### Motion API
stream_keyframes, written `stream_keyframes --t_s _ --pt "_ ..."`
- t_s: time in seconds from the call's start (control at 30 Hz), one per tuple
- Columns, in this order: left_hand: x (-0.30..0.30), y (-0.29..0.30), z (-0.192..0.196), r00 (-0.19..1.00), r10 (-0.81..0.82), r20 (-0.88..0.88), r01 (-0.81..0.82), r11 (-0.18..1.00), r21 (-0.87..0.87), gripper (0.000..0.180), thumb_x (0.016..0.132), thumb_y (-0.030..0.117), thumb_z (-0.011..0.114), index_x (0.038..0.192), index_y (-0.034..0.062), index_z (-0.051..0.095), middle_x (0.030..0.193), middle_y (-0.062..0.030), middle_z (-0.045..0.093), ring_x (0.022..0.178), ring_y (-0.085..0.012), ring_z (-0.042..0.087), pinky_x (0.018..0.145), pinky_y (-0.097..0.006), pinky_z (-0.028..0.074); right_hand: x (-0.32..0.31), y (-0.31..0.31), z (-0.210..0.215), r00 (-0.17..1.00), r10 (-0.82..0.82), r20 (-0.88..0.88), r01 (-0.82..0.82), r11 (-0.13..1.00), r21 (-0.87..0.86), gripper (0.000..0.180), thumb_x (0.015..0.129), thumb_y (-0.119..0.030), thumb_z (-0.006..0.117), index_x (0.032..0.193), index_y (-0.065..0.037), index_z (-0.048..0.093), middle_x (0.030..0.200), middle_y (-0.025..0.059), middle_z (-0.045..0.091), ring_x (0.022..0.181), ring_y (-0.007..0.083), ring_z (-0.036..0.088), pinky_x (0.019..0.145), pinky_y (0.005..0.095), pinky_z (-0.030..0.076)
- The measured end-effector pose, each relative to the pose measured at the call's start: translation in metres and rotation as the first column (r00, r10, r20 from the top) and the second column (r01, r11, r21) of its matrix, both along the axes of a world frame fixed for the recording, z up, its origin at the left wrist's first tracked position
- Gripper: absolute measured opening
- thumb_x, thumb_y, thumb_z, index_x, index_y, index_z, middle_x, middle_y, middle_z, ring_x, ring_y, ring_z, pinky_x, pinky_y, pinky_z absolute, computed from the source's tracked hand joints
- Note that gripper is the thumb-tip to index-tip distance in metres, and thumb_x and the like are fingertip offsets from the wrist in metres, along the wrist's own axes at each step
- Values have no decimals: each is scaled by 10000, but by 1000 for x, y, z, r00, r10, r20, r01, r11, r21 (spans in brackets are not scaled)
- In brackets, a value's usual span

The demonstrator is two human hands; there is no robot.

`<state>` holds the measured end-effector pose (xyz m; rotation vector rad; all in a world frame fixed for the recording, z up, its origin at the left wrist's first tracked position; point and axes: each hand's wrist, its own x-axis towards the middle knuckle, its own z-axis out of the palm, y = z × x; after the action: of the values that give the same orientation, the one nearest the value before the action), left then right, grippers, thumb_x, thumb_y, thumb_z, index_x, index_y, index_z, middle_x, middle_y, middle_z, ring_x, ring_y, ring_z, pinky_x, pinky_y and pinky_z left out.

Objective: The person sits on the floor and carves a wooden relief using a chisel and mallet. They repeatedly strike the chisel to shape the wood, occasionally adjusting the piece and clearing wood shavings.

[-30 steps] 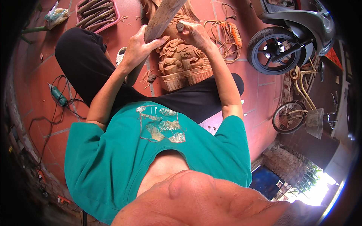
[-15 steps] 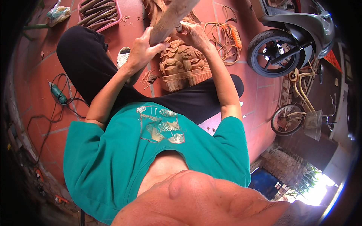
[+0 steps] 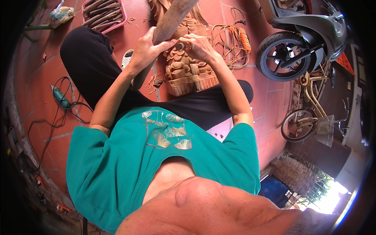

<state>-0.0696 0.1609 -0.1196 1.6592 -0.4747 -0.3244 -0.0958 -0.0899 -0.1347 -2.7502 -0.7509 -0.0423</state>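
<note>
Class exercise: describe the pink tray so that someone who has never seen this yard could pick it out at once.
Start at the red tiled floor beyond the seated person's left knee. Near the top edge lies the pink tray, full of long wooden-handled tools. Unlike the bag beside it, it is a flat open tray with a bright pink rim.

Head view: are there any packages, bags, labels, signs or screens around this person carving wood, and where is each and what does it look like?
No signs, labels or screens can be made out.
Plastic bag: top left on the tiled floor, crumpled, clear with greenish and yellow contents.
Pink tray: top, beside the bag, shallow rectangular basket holding long brownish tools.
Clear bag: right, hanging on the small bicycle, see-through, boxy.
</note>
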Motion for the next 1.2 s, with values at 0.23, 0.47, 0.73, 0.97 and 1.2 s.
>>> stream_keyframes --t_s 0.23,0.47,0.73,0.97,1.2 --pt "5 7 2 988 -13 -154 6 999 -45 487 911 282 769 1226 -41 586 1036 -99 707 936 -132 645 847 -306 525 11 -35 22 949 -227 -217 314 713 627 184 866 -19 766 1025 -78 695 1001 18 697 930 136 697 855 304 615" --pt "1 2 -1 1000 5 -14 -6 998 -56 518 920 300 755 1268 -39 574 952 -68 681 846 -120 627 779 -282 518 15 -37 11 943 -205 -262 322 761 563 194 897 13 735 1074 -43 677 1040 21 693 972 115 680 886 302 598" --pt "0 1 -4 999 31 4 -31 999 -38 553 882 365 780 1200 -48 595 941 -127 709 854 -162 677 786 -322 550 17 -28 9 975 -179 -132 219 876 430 225 849 -84 772 1038 -56 654 985 101 687 909 243 714 781 358 613" --pt "-1 -1 -1 999 39 29 -38 998 -43 541 882 361 780 1191 -44 596 908 -110 709 821 -151 677 745 -311 550 19 -28 -2 984 -172 -39 176 940 293 243 838 -73 758 1049 -67 638 1008 120 678 881 319 695 743 385 572" --pt "-3 1 7 993 73 88 -64 993 -103 531 883 341 786 1198 -35 582 919 -139 719 821 -178 695 751 -326 558 16 -21 4 984 -175 34 167 970 175 248 828 -115 779 1027 -84 634 1007 105 677 892 327 685 774 386 567"
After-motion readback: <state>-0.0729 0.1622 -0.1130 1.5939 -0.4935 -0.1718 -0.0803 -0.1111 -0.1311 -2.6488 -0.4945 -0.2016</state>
